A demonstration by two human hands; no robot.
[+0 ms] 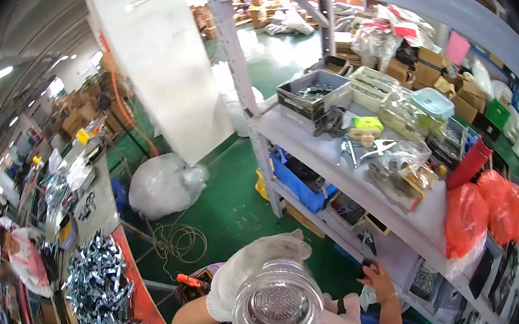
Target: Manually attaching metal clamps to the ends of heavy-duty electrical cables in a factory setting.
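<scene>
My left hand, in a whitish knit glove, is closed around a clear drinking bottle. The bottle is tilted up close to me with its round end large in view, and it hides part of the glove. Its far side has a dotted, bumpy pattern. My bare right hand is off to the right beside the lower shelf. Its fingers pinch a small black piece that looks like a bottle cap.
A metal shelf rack stands at right, with parts boxes, a red flask and red plastic bags. Shiny metal parts are heaped on a table at left. A coiled hose and white sack lie on the floor. Another person is far left.
</scene>
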